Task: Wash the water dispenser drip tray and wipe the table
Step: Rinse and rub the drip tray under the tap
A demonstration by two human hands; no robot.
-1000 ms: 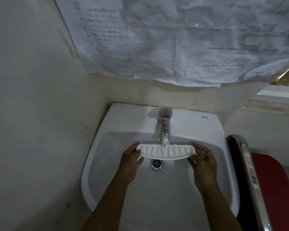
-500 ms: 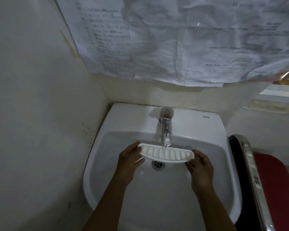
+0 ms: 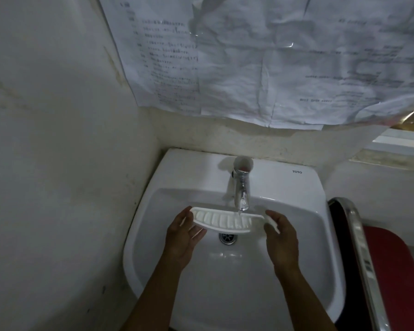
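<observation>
I hold a white slotted drip tray [image 3: 221, 220] level over the white sink basin [image 3: 308, 225], just under the spout of the chrome tap [image 3: 242, 187]. A thin stream of water falls from the spout onto the tray's right part. My left hand [image 3: 182, 237] grips the tray's left end, thumb on top. My right hand [image 3: 281, 237] holds the right end, fingers wrapped round its edge. The drain [image 3: 227, 237] shows below the tray.
A plastered wall stands close on the left. Crumpled printed sheets [image 3: 261, 58] hang on the wall above the sink. To the right of the basin stands a red chair seat [image 3: 397, 278] with a chrome rail [image 3: 359, 247].
Both hands have shifted the tray to the left under the tap, so the stream now lands on its right part instead of the middle. The camera moved slightly closer.
</observation>
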